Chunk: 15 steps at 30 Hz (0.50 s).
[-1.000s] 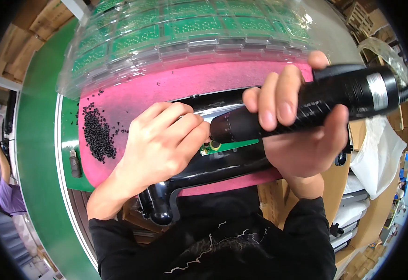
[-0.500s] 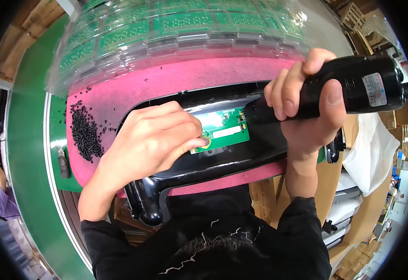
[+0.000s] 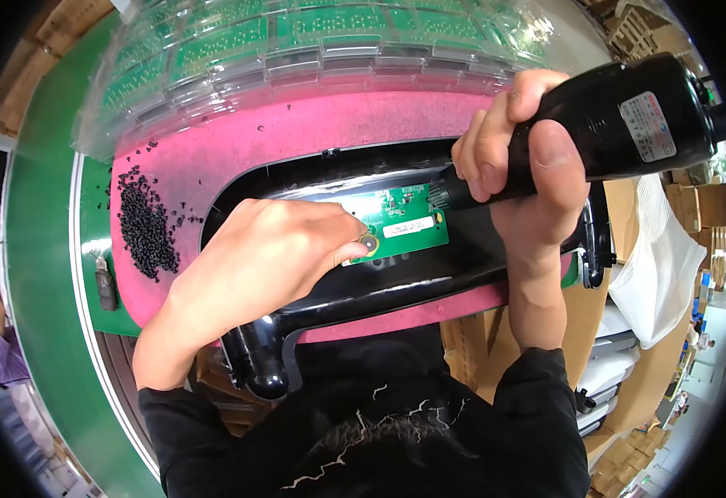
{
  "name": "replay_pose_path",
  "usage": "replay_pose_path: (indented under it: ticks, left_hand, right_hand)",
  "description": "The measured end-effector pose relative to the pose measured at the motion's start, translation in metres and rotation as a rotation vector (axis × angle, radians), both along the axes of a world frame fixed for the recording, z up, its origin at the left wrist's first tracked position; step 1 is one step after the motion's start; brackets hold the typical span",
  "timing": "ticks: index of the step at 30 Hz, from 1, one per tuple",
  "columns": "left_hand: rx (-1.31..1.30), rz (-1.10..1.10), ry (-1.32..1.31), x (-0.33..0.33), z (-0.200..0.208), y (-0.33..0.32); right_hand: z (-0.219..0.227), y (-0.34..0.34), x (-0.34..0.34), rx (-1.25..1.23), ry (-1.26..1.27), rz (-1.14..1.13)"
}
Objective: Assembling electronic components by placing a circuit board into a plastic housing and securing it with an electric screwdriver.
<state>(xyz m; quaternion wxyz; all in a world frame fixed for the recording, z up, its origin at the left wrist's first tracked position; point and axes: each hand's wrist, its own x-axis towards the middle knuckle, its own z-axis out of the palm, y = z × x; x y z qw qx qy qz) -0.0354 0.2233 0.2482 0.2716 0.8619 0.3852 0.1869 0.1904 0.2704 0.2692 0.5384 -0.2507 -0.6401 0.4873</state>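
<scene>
My right hand (image 3: 529,153) is wrapped round a black electric screwdriver (image 3: 599,124), which slants down to the left. Its dark front end is over the right end of a green circuit board (image 3: 410,239). The board lies inside a glossy black plastic housing (image 3: 396,285) and carries a white label and small parts. At the board's left end is my left hand (image 3: 276,253), fingers drawn together with thumb and forefinger beside a round dark part (image 3: 369,244). Whatever lies between those fingertips is hidden. The screwdriver's tip cannot be made out clearly.
Small black screws (image 3: 146,224) lie in a heap on the pink mat (image 3: 313,116), left of the housing. Clear plastic trays (image 3: 297,62) with green boards are stacked behind. A cardboard box (image 3: 583,332) and white foam wrap (image 3: 657,266) are at right; another person (image 3: 2,349) is far left.
My right hand has shifted left and slightly up, with the screwdriver's rear end raised. The left thumb has drawn back a little, showing more of the round part.
</scene>
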Motion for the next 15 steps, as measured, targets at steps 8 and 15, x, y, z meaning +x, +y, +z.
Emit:
replay_pose_path:
  ticks: [8,15]
  left_hand:
    - [-0.013,-0.017,0.039,-0.0009,0.0025,0.0017]
    - [-0.008,-0.029,0.035,-0.0015,0.0028,-0.0008]
  right_hand:
    - [-0.0009,-0.0001,-0.0041,0.055,-0.025,-0.008]
    - [0.0045,-0.0071,-0.0102,-0.021,-0.011,-0.064]
